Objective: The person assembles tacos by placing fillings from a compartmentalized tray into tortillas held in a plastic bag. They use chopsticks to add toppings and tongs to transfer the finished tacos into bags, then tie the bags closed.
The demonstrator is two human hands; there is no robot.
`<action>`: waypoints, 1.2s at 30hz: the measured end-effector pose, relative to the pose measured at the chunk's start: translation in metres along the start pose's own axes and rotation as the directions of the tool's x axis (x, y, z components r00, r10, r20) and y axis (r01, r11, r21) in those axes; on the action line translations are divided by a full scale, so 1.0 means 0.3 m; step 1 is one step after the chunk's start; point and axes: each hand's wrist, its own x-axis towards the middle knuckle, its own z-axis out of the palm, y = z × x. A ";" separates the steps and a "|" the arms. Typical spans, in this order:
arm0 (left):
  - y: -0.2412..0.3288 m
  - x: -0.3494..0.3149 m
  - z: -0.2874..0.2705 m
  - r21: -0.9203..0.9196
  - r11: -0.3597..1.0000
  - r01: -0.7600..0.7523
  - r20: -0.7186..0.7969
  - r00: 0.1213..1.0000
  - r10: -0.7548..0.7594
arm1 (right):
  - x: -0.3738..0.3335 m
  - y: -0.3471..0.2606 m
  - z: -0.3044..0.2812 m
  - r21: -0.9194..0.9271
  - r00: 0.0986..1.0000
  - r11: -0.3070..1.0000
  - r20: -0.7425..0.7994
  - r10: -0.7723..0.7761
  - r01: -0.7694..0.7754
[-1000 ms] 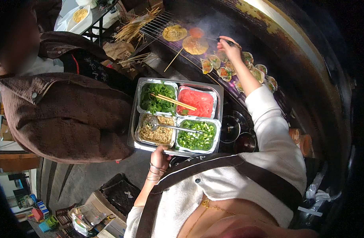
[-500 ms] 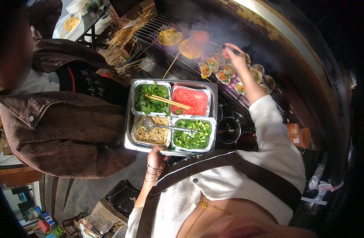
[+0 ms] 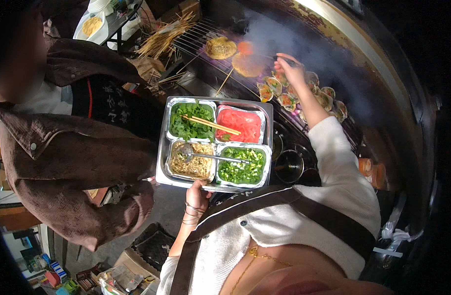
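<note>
A steel tray (image 3: 162,172) with four foil-lined compartments is held level by my left hand (image 3: 197,195), which grips its near rim. Leafy greens (image 3: 187,129), pink shreds (image 3: 238,124), pale brown shreds (image 3: 188,164) and chopped green onion (image 3: 242,165) fill the compartments. Wooden chopsticks (image 3: 213,124) lie across the upper two and a metal spoon (image 3: 218,157) across the lower two. My right hand (image 3: 290,73) reaches over the smoking grill, closed around a thin dark-handled utensil whose far end is blurred by smoke. Near it are topped shellfish (image 3: 287,102) and round flat cakes (image 3: 247,65).
Skewers (image 3: 164,37) are heaped by the grill grate's (image 3: 186,42) left end. A person in a brown jacket (image 3: 78,182) stands close on my left. Dark round pots (image 3: 289,166) and orange-lidded jars (image 3: 372,172) sit right of the tray. The grill's metal hood (image 3: 353,34) curves behind.
The grill and its food have shifted slightly right in view. My right hand has moved a little left relative to the shellfish. The co-worker's sleeve has moved, and smoke has thickened.
</note>
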 end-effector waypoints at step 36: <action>-0.005 0.007 -0.001 -0.053 0.999 0.004 0.037 0.999 -0.002 | 0.205 -0.003 0.274 0.064 0.997 0.996 0.051 -0.060 0.057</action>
